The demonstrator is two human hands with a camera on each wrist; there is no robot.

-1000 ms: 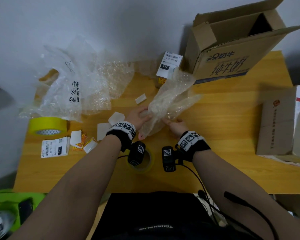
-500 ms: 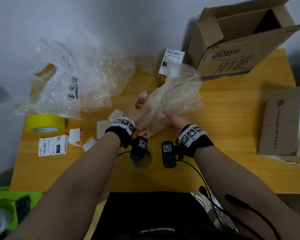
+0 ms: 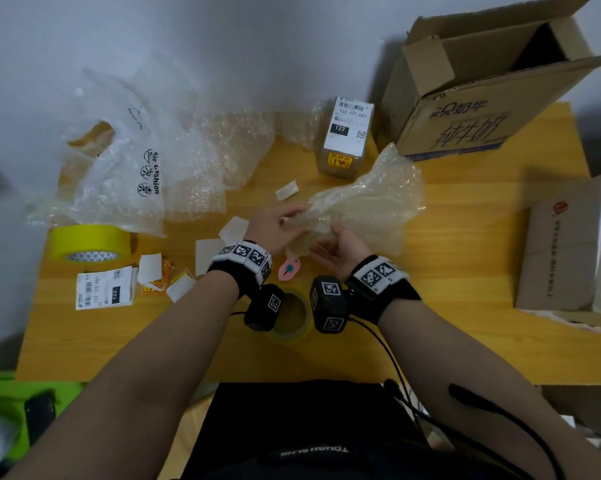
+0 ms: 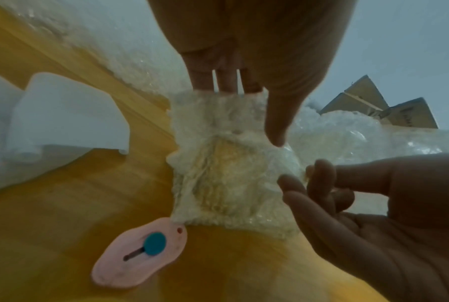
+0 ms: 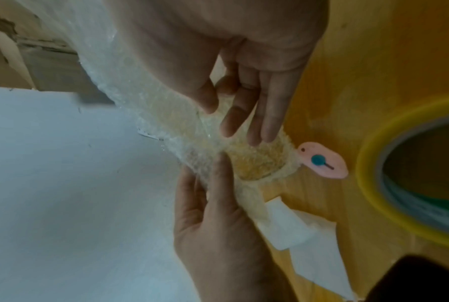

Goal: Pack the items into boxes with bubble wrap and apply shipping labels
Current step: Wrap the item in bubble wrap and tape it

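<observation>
Head view: both hands meet at the desk (image 3: 465, 271) centre on a sheet of bubble wrap (image 3: 361, 206). Its long axis runs from the hands toward 1 o'clock, the free end flaring near a small labelled box (image 3: 347, 136) at 12 o'clock and an open milk carton (image 3: 465, 109) at 1 o'clock.

The left hand (image 3: 275, 223) pinches the near end of the wrap, thumb over it and fingers behind. The right hand (image 3: 340, 247) lies palm-up, fingers loosely spread, touching the wrap's lower edge without closing on it.

Left wrist view: the gathered end forms a loose tube with a yellowish core; whether an item sits inside cannot be told. A pink box cutter (image 4: 140, 253) with a teal slider lies on the desk just beside the wrap's lower edge.

Right wrist view: a clear tape roll (image 5: 412, 169) lies near the cutter, a detail the head view half hides behind the wrist cameras.

Head view only: a yellow tape roll (image 3: 87, 240) and a shipping label (image 3: 105, 292) lie at 9 o'clock.
</observation>
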